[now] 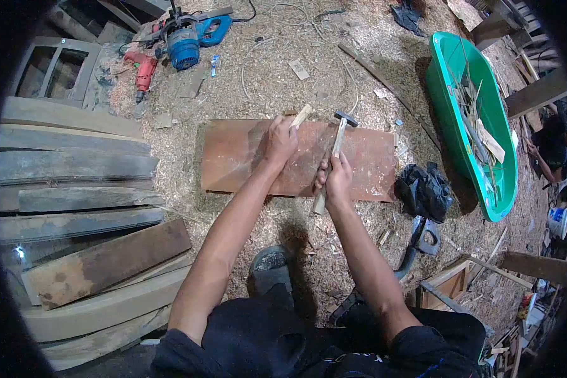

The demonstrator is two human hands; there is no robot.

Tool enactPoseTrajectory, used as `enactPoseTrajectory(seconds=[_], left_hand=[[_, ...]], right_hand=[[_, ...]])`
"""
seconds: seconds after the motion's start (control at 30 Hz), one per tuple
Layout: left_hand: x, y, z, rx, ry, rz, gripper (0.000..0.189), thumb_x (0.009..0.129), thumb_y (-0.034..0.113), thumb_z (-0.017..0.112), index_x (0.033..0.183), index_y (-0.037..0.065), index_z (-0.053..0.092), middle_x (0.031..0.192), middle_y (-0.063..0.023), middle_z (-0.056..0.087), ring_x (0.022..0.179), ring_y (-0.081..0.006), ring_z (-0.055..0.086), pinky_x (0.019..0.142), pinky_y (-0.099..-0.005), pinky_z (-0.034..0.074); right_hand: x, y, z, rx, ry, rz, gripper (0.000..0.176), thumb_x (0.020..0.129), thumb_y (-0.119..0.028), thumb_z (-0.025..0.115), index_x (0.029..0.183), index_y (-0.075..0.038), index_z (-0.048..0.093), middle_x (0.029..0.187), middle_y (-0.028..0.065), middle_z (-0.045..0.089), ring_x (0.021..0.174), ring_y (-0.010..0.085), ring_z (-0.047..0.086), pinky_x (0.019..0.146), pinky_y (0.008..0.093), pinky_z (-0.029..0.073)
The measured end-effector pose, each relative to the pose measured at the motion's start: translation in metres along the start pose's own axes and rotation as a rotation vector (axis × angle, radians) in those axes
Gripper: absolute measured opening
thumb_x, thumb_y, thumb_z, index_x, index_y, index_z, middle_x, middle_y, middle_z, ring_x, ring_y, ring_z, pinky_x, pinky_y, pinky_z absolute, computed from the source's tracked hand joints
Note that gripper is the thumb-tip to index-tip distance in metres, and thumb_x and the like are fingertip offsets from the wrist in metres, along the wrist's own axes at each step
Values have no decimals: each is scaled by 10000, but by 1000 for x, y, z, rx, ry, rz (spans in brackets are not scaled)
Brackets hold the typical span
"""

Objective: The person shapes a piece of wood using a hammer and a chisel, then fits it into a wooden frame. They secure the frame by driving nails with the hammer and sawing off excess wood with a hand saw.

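Observation:
My left hand (281,142) is closed around a small pale wood block (302,116), which pokes out past the fingers near the board's far edge. In my right hand (336,179) is a hammer (341,135), gripped by its wooden handle, with the dark metal head pointing away from me. Both hands are over a reddish-brown wooden board (233,154) lying flat on the shavings. The hammer head is just right of the block and apart from it. My fingers hide part of the block.
Wooden planks (75,167) are stacked at left. A blue power tool (186,47) and a red drill (145,72) lie at upper left. A green tub (441,82) with wood scraps, a black plastic bag (424,192) and a handsaw (427,237) are at right. Another person (551,148) is at far right.

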State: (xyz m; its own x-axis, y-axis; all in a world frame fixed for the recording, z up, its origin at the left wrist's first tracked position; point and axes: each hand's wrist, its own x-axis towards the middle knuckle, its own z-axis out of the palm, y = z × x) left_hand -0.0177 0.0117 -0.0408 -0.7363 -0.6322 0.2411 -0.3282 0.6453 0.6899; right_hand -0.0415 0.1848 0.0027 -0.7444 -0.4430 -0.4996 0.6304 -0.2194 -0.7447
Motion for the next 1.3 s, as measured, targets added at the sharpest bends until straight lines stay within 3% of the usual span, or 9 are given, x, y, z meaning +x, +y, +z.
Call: enactPoseTrajectory(seconds=[0.23,0.43,0.57,0.63,0.73,0.97,1.13,1.17,1.3], left_hand=[[9,-14,0,-266,-39,-138,251,874,164,661,1085,32,695,1028,-201,667,980,-374,639,848,-434,511],[-5,-3,8,4,114,243,301,803,188,740,1065,43,708,993,-148,639,1031,-340,586,919,-439,461],[-5,-4,14,69,30,255,157,857,114,661,987,32,697,907,-147,603,916,-361,591,839,-470,459],[-2,-7,14,98,-32,229,122,876,87,627,963,27,687,897,-157,598,881,-370,597,796,-468,466],[-1,-15,17,55,-20,271,96,892,75,597,924,17,666,887,-179,595,841,-384,603,736,-465,478],[-8,1,8,128,-40,279,86,889,57,583,895,-13,632,889,-211,577,844,-402,600,736,-473,495],[-6,-7,11,134,19,367,108,879,48,580,920,-31,641,893,-207,573,844,-404,601,741,-473,498],[-8,-7,12,140,18,357,110,878,44,578,924,-32,642,891,-206,574,846,-403,602,741,-473,498],[-4,-14,23,55,62,375,106,879,37,572,909,-32,647,896,-201,583,875,-394,604,748,-470,500]], right_hand=[[-12,-8,28,-41,-95,143,227,1062,-229,423,1213,-61,451,816,27,507,503,89,444,416,279,394],[1,24,-5,-368,-13,-344,319,1050,-179,461,1341,-48,473,778,12,537,543,67,451,449,246,375],[11,34,-46,-815,-53,-632,482,1022,-156,477,1451,48,395,1031,180,649,886,253,638,769,338,504],[-1,25,-44,-871,-49,-751,477,1008,-117,490,1450,42,403,1078,234,648,940,301,659,793,364,514],[-12,4,-37,-1113,-77,-609,503,973,-58,528,1455,23,405,1092,301,635,957,366,682,781,379,530],[5,13,-36,-1107,-146,-923,536,938,-1,550,1454,15,407,876,280,624,740,383,659,664,418,522],[3,1,-30,-1085,-105,-719,540,940,4,542,1460,11,399,916,289,625,774,412,653,701,423,523],[8,7,-32,-978,-86,-894,515,961,-45,539,1463,-30,424,725,211,563,594,291,586,567,394,474],[9,7,-40,-1075,-180,-859,546,955,-33,540,1480,-28,393,731,211,564,599,293,589,570,393,476]])
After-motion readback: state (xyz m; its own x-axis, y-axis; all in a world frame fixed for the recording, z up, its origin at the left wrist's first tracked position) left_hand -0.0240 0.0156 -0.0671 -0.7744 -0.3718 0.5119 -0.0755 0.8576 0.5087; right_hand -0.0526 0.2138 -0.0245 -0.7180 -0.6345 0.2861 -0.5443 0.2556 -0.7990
